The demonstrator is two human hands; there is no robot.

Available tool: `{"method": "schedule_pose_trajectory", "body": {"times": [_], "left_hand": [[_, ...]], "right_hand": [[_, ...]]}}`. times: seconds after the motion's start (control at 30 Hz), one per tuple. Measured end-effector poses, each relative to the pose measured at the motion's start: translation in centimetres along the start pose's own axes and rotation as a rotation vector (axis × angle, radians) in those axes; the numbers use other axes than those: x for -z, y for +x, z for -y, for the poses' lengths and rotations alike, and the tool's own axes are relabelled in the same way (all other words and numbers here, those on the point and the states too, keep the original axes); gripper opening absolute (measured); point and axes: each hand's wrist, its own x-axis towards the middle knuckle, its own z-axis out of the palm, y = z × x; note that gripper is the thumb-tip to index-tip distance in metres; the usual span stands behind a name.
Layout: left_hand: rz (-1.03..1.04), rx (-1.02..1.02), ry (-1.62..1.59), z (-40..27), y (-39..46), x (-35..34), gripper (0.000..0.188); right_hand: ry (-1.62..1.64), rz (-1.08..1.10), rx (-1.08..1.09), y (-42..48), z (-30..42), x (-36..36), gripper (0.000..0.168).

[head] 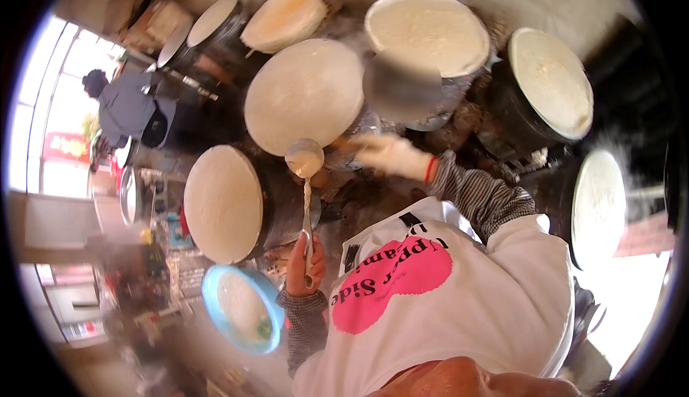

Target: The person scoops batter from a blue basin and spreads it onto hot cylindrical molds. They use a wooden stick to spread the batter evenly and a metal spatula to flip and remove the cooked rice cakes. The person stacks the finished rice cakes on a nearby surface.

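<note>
My left hand (305,263) is bare and grips the handle of a metal ladle (308,219). The ladle's bowl holds pale batter (304,161), and more batter coats its neck. That bowl hangs at the near rim of a round griddle covered by a pale sheet of batter (304,93). My right hand (395,156), in a white glove with a red cuff edge, reaches toward the same griddle's right side. Motion blurs its fingers, so whether they hold anything is unclear. Just beyond the glove is a blurred dark round shape (402,87).
Batter-covered griddles stand around me, among them one at left (223,203), one at back (428,31) and one at right (552,82). A blue basin (242,308) holds pale contents. Another person (132,106) stands at far left. Steam rises in places.
</note>
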Motion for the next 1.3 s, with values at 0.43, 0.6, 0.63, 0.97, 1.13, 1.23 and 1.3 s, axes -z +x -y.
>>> {"method": "schedule_pose_trajectory", "body": {"times": [0.43, 0.6, 0.63, 0.97, 1.13, 1.23, 1.3], "left_hand": [[0.236, 0.437, 0.073, 2.1, 5.6, -5.6, 0.039], [0.281, 0.487, 0.195, 2.7, 8.1, -9.6, 0.034], [0.284, 0.482, 0.211, 2.8, 8.6, -10.4, 0.034], [0.129, 0.526, 0.073, 4.6, 12.3, -23.0, 0.034], [0.060, 0.467, 0.015, 5.8, 13.8, -26.9, 0.035], [0.051, 0.452, -0.040, 6.2, 14.2, -28.4, 0.034], [0.057, 0.442, -0.036, 6.3, 14.5, -29.2, 0.034]], "right_hand": [[-0.295, -0.083, 0.097, -15.0, 1.0, -0.5, 0.050], [0.254, -0.396, -0.159, -19.5, -4.3, 13.2, 0.043], [0.245, -0.519, -0.175, -20.0, -5.3, 16.4, 0.041], [-0.824, -1.233, -0.381, -23.5, -16.8, 48.4, 0.042], [-0.993, -1.205, -0.580, -20.1, -19.3, 58.6, 0.056], [-1.076, -1.135, -0.663, -18.7, -20.6, 62.6, 0.059], [-1.122, -1.062, -0.690, -18.3, -20.4, 64.1, 0.055]]}}
